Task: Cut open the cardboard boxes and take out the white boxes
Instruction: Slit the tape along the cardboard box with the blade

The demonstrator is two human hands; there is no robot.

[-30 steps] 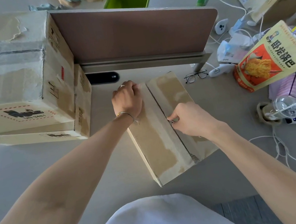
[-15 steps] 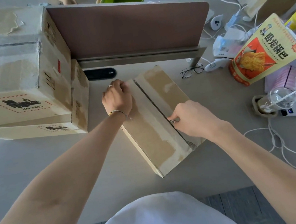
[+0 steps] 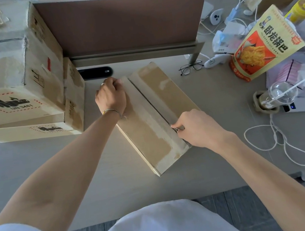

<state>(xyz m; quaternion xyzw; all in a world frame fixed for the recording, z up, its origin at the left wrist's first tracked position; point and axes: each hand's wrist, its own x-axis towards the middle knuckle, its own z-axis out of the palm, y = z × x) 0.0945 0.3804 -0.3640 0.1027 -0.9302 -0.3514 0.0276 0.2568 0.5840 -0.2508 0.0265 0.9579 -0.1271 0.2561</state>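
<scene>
**Cardboard box under the blade, seam partly slit**

The cardboard box [image 3: 153, 115] lies flat on the desk [image 3: 44, 168] right in front of the person, turned at a slant so its taped centre seam [image 3: 150, 98] runs from the far end toward the right hand. That angle looks chosen to let the cut be drawn along the line of the forearm.

The right hand [image 3: 198, 128] is curled tight around a small cutting tool [image 3: 176, 129], of which only a dark metal tip shows between thumb and forefinger, set in the seam near the box's near end. What kind of cutter it is cannot be told. The seam beyond the tip shows as a dark open line, so that stretch appears to be slit, with a short piece left at the near end.

The left hand [image 3: 111, 97] is closed over the far left corner of the box, fingers wrapped over the edge, knuckles up, apparently pinning it against the pull of the blade. Both forearms reach out from the body, the left nearly straight, the right bent inward at the wrist.

A stack of larger boxes [image 3: 12, 75] waits at the left beside a brown divider panel [image 3: 119, 20]. Spectacles [image 3: 191, 67], a snack bag [image 3: 266, 44] and a plastic cup [image 3: 282, 92] sit to the right, well apart from the cut. No white box is visible.
</scene>
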